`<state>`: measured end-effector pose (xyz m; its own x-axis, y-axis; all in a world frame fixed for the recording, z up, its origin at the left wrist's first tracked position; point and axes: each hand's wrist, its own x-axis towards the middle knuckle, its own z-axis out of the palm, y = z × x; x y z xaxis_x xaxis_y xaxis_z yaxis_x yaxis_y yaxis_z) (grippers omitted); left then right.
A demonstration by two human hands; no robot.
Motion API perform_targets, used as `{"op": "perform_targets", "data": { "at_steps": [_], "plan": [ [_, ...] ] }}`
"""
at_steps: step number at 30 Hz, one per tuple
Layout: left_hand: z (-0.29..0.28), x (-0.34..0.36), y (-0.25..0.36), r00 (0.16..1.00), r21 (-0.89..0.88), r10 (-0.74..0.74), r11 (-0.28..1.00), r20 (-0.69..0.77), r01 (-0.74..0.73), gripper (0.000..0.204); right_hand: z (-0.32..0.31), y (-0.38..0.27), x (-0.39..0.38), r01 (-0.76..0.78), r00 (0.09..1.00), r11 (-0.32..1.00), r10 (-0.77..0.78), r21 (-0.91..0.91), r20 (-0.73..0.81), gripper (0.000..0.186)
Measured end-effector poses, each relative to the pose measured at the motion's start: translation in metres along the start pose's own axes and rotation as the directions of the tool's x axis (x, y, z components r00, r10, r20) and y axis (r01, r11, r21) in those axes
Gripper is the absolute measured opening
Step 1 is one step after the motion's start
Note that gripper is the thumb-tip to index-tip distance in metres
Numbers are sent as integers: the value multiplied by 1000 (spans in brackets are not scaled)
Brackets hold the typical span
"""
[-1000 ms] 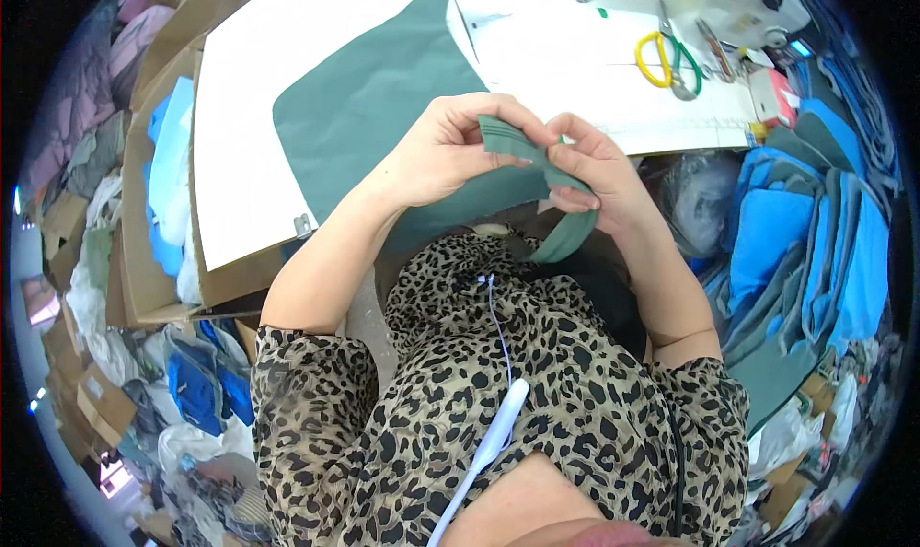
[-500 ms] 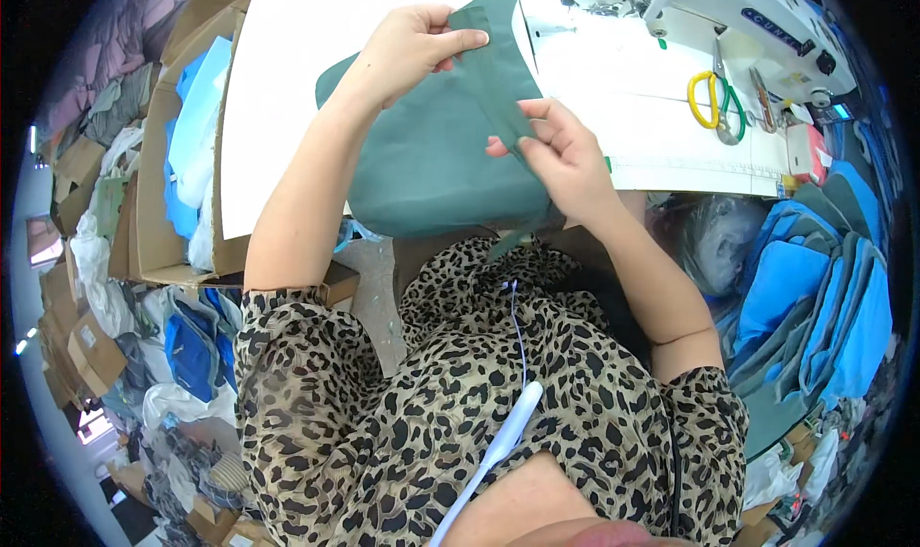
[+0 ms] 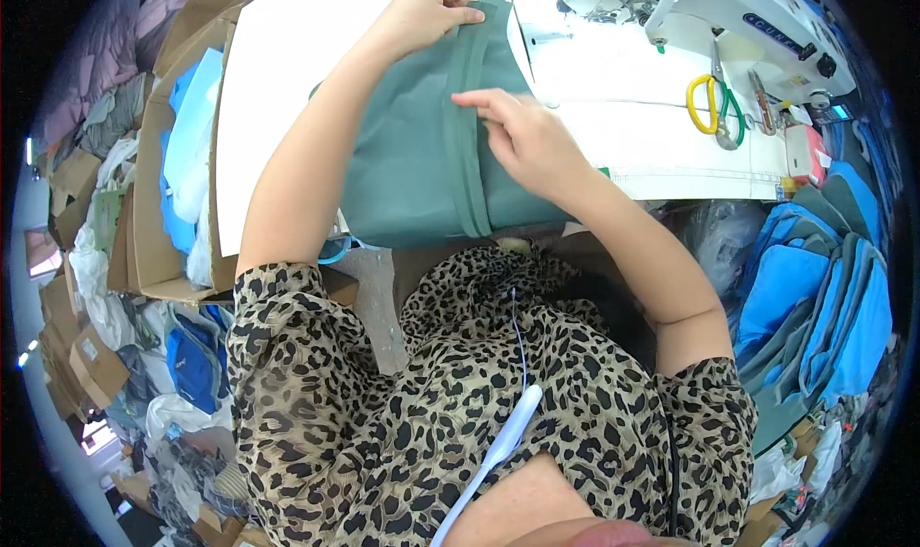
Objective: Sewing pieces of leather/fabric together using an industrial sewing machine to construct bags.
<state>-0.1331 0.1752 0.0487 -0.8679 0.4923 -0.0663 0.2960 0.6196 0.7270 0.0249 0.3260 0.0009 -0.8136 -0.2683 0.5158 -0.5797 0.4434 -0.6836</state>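
Observation:
A dark green fabric panel (image 3: 407, 173) lies on the white table, its near edge hanging at the front. Down its length runs a narrow green strip (image 3: 468, 187), flat on the panel; whether it is a zipper tape or a plain band I cannot tell. My left hand (image 3: 422, 18) pinches the far end of panel and strip between thumb and fingers. Over the strip's middle is my right hand (image 3: 532, 144), its index finger stretched out across the strip and other fingers loosely bent. Nothing shows in its grip.
A sewing machine (image 3: 757, 29) stands at the far right. Scissors (image 3: 714, 106) with yellow and green handles lie on the white table (image 3: 661, 154). An open cardboard box (image 3: 158, 245) with blue pieces is at left. Stacked blue and grey pieces (image 3: 815, 298) fill the right side.
The strip now lies straighter along the panel and reaches its near edge. My right hand has let go of the fabric edge and moved left. My left hand has shifted slightly farther away.

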Motion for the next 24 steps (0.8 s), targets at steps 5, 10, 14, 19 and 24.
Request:
{"op": "perform_targets", "data": {
  "at_steps": [5, 10, 14, 19, 24],
  "plan": [
    [23, 42, -17, 975, 227, 168, 965, -144, -132, 26, -2, 41, 30, 138, 982, 896, -180, -422, -60, 3],
    [41, 50, -37, 919, 374, 314, 903, -240, -210, 23, -1, 63, 27, 127, 991, 865, -135, -485, 18, 8],
    [42, 44, -37, 821, 511, 536, 770, -194, -382, 17, -9, 62, 24, 77, 995, 882, -35, -465, 97, 15],
    [38, 36, -49, 754, 619, 654, 620, -68, -482, 17, -30, 73, 31, 326, 936, 839, -221, -436, 276, 28],
    [50, 19, -51, 714, 565, 690, 640, -124, -521, 25, -31, 85, 27, 407, 911, 807, -323, -429, 257, 22]
  ]
}}
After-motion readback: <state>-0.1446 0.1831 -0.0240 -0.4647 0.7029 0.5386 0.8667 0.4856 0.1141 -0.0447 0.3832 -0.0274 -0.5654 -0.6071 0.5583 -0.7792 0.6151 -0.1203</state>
